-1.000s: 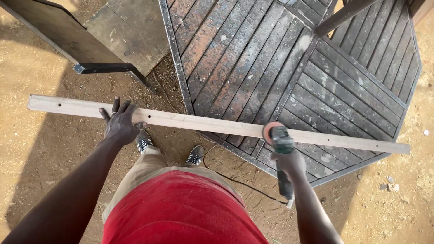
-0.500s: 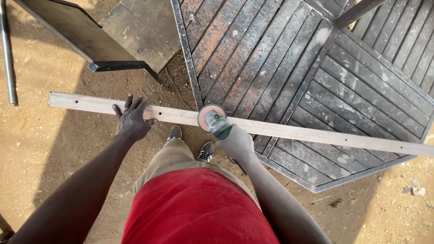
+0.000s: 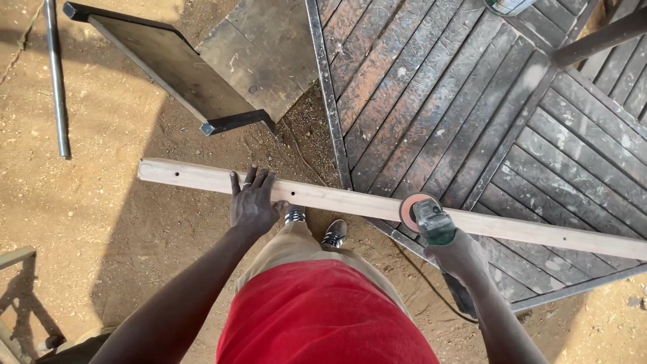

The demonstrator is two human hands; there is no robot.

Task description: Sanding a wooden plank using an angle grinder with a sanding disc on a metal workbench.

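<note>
My left hand (image 3: 252,202) presses flat on the wooden batten (image 3: 337,200) (long axis left-right); my right hand (image 3: 458,251) grips the grinder (image 3: 426,217) on it

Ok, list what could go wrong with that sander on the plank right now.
1. The left hand lies flat on the wooden plank, in line with the disc sander; a slip along it could reach the fingers.
2. The right hand alone holds the tool, so a kick might twist it.
3. The cord trails near the shoes: possible snag.
</note>
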